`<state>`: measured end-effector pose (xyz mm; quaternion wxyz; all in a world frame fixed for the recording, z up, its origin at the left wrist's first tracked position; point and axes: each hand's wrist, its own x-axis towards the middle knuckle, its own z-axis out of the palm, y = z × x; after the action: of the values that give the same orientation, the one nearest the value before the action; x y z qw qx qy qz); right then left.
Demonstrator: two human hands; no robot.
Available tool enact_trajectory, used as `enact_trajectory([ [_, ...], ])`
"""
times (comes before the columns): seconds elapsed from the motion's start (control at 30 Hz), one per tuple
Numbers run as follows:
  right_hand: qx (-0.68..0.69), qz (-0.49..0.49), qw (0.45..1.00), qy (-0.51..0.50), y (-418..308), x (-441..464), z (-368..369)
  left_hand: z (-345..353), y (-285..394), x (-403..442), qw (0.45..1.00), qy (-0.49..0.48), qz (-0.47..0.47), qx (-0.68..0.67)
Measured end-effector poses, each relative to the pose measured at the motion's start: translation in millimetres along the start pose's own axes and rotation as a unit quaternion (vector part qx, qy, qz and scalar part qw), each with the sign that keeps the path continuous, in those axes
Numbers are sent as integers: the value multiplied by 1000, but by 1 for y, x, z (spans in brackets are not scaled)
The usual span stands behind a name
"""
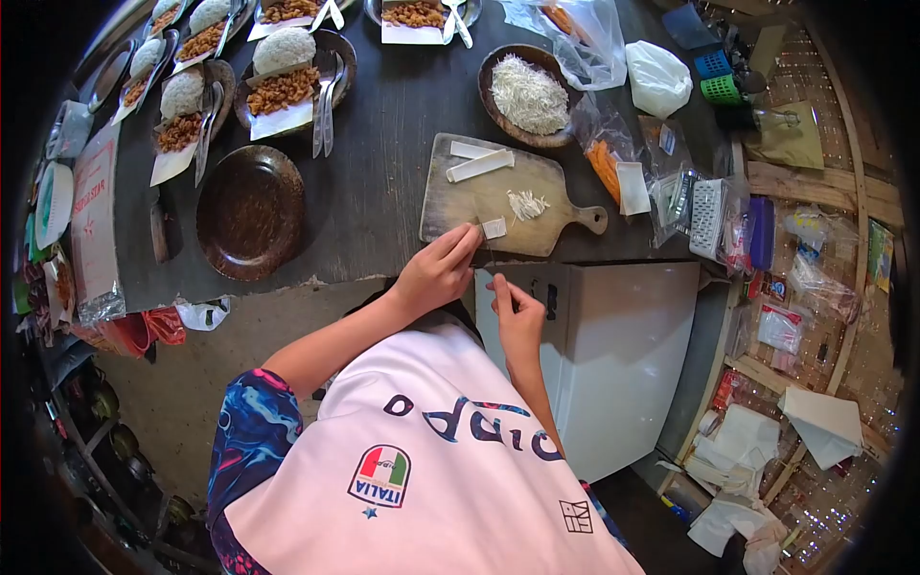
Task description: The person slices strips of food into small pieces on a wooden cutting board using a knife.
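Dark table (369, 187): board (546, 182) at near edge. Board as centre, 12 o'clock = far side, I note: brown plate (251, 213) at 9; plates of rice (348, 62) between 9 and 11; bowl of shreds (530, 140) just past 12; white bag (658, 80) at 2.

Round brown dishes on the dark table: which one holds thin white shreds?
The round dark-brown bowl just beyond the light wooden cutting board; it alone holds white shreds. The shiny brown plate left of the board has none.
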<state>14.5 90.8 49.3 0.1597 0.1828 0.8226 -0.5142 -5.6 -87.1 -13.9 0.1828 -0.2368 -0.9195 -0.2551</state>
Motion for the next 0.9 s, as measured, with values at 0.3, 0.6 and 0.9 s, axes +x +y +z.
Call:
enact_trajectory([
  [0.3, 5, -21, 1000, 16, 3, 0, 4, 4, -1, -2, 1000, 3, 1, -4],
  [0.6, 6, -14, 1000, 6, 6, 1, 2, 2, -1, -1, 1000, 4, 3, -3],
  [0.9, -7, -17, 1000, 6, 15, 2, 2, -4, 1, 3, 1000, 11, 2, 9],
])
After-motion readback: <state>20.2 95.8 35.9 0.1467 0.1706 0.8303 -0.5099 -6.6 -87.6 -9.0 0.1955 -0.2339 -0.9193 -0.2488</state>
